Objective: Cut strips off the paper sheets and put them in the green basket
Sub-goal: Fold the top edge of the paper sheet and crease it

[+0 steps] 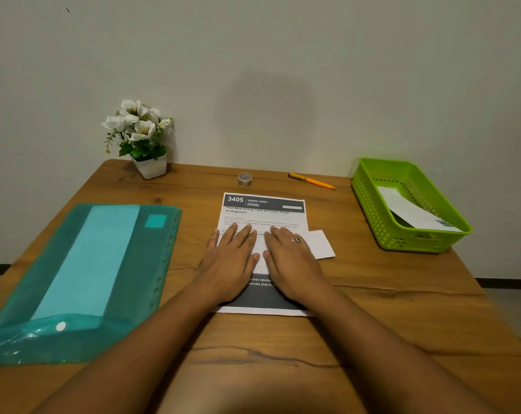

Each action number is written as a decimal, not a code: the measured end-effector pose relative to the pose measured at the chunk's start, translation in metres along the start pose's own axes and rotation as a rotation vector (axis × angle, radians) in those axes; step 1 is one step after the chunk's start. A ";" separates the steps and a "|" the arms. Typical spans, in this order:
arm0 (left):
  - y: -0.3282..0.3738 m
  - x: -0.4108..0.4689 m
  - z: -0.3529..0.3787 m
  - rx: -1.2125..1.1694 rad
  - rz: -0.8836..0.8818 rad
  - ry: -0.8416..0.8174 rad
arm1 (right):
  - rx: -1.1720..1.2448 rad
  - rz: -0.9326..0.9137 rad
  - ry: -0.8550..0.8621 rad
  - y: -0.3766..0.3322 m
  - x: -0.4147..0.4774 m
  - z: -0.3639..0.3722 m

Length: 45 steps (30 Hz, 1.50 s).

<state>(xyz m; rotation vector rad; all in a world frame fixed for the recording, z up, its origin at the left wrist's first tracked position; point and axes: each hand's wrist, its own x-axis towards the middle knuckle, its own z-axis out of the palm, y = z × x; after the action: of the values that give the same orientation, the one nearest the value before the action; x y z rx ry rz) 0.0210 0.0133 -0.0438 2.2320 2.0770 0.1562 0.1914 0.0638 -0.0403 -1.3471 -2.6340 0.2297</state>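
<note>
Fingers of both hands press flat on paper sheet.

The left hand and right hand hide the middle lines of the printed sheet and part of the white lettering in its dark bottom band, and the fine print above the fingers is too blurred to read. Just right of the sheet, the right hand partly covers a small white paper piece; farther right, the green basket hides the lower end of the paper strip behind its near wall. Left of the sheet the teal folder is cut off by the picture's edge, and beyond the sheet the orange tool is too small to tell pen from cutter.
</note>
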 end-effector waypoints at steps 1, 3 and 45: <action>0.001 -0.001 0.000 0.004 -0.009 -0.002 | 0.011 -0.005 -0.004 -0.005 0.000 0.004; 0.001 0.000 0.001 0.019 -0.018 -0.002 | 0.009 0.000 -0.018 -0.007 0.000 0.007; -0.186 -0.173 -0.101 -0.315 -0.423 -0.026 | 0.114 -0.569 -0.246 -0.213 0.038 0.003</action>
<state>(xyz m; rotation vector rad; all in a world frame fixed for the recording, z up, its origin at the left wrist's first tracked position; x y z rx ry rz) -0.1891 -0.1465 0.0291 1.5771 2.2668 0.3867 0.0008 -0.0289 0.0057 -0.5214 -3.0152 0.4752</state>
